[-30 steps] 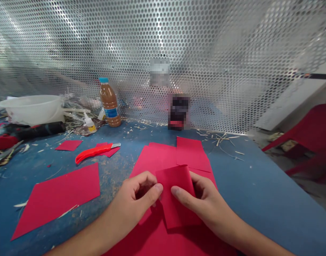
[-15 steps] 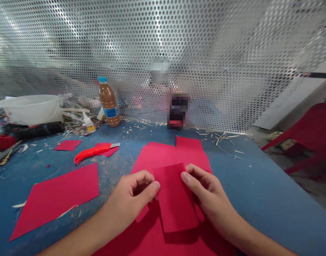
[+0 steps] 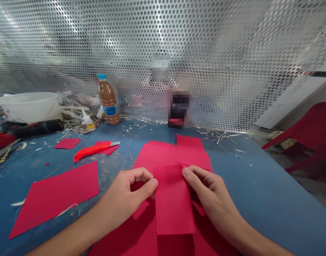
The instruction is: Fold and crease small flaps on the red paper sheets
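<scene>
A small red card [image 3: 173, 202] is held up between both hands, above larger red sheets [image 3: 125, 238] on the blue table. My left hand [image 3: 136, 186] pinches its upper left edge between thumb and fingers. On the other side, my right hand [image 3: 204, 185] grips the upper right edge, thumb on the front and fingers behind. Another red piece [image 3: 192, 151] lies just beyond, on top of the sheets. The fingertips behind the card are partly hidden.
Left on the blue table [image 3: 261, 192] lie a red sheet [image 3: 59, 195], a red-handled cutter [image 3: 92, 151] and a black-and-red tool [image 3: 37, 129]. Behind them stand a brown bottle [image 3: 108, 101], a glue bottle [image 3: 87, 121] and a white basin [image 3: 32, 106], before a perforated metal panel [image 3: 205, 42].
The held card has turned slightly and its lower edge has swung left, so it hangs straighter. Both hands keep their hold on it. The view has shifted slightly.
</scene>
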`<state>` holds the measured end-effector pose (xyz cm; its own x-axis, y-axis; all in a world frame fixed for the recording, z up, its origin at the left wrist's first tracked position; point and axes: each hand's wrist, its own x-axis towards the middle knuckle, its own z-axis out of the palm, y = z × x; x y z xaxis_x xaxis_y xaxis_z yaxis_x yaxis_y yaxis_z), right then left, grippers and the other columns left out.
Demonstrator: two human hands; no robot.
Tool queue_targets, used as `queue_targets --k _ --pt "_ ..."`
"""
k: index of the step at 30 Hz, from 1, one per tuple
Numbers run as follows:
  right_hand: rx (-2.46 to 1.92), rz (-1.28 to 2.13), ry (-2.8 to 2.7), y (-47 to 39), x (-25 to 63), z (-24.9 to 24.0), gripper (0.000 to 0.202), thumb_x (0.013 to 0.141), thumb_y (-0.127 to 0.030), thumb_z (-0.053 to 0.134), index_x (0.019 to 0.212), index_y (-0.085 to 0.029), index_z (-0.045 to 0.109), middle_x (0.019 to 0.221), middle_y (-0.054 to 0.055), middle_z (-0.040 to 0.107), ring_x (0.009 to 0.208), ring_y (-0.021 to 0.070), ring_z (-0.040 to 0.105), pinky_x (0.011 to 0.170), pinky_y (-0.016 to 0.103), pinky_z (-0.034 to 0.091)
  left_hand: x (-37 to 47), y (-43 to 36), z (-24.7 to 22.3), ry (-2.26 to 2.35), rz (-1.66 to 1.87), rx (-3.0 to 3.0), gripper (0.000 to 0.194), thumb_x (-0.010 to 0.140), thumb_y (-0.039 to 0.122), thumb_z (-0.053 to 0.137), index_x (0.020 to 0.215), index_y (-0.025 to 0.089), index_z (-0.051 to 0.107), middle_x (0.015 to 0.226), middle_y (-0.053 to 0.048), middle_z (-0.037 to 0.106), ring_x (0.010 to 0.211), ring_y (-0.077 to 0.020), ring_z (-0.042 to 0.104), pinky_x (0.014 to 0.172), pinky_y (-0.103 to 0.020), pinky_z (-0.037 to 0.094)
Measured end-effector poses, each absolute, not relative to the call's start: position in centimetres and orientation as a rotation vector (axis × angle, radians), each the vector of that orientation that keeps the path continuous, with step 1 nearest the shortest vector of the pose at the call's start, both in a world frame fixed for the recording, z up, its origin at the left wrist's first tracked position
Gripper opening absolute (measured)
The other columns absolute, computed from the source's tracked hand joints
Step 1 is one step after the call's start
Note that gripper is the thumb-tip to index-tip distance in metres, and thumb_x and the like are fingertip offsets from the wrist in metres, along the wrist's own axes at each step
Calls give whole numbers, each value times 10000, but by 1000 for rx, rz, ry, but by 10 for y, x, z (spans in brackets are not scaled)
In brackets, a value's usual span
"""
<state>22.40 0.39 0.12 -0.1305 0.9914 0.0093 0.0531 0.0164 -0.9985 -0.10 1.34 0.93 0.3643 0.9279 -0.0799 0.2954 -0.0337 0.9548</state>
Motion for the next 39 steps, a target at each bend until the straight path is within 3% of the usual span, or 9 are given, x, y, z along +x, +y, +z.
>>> queue_targets --k 6,11,15,18,21,26,39 --pt "-1232 1220 -1352 2 221 5 402 955 -572 670 788 -218 578 634 -55 446 534 103 363 466 224 343 0 10 11 1164 716 1581 305 966 426 595 775 189 618 725 13 635 685 -146 537 648 -267 409" --pt "-1321 1078 -1472 3 226 11 345 987 -521 608 791 -240 568 634 -37 510 496 121 421 427 250 338 -5 15 11 1237 720 1625 310 937 418 599 719 201 562 653 37 552 626 -138 499 603 -260 372" --pt "-1262 573 -1841 6 234 7 125 1008 -307 562 921 -249 630 793 13 646 667 176 565 635 324 475 -10 20 10 1350 539 1653 270 913 398 590 721 213 549 602 53 531 554 -136 498 556 -260 351" --pt "-1156 345 -2203 7 236 -1 154 1008 -214 536 955 -238 678 902 54 700 845 238 624 814 412 491 -10 20 11 1462 415 1764 247 910 370 564 718 218 590 600 35 587 562 -154 530 538 -269 325" --pt "-1125 208 -2373 8 237 -7 186 1023 -202 529 985 -223 710 958 80 712 909 276 610 877 467 475 -7 17 15 1545 361 1894 251 896 346 554 680 223 587 589 24 605 567 -163 536 528 -278 282" --pt "-1217 286 -2386 12 238 -12 216 1069 -236 498 966 -214 686 959 75 690 891 265 607 810 429 486 -5 17 18 1574 329 1959 255 896 343 540 670 229 574 580 22 609 563 -170 541 531 -283 266" --pt "-1248 159 -2395 10 235 -14 143 1061 -213 507 1036 -223 647 1000 58 692 936 288 600 841 462 482 -7 22 17 1561 261 1931 245 903 360 544 717 224 628 617 20 664 596 -171 594 536 -279 299"
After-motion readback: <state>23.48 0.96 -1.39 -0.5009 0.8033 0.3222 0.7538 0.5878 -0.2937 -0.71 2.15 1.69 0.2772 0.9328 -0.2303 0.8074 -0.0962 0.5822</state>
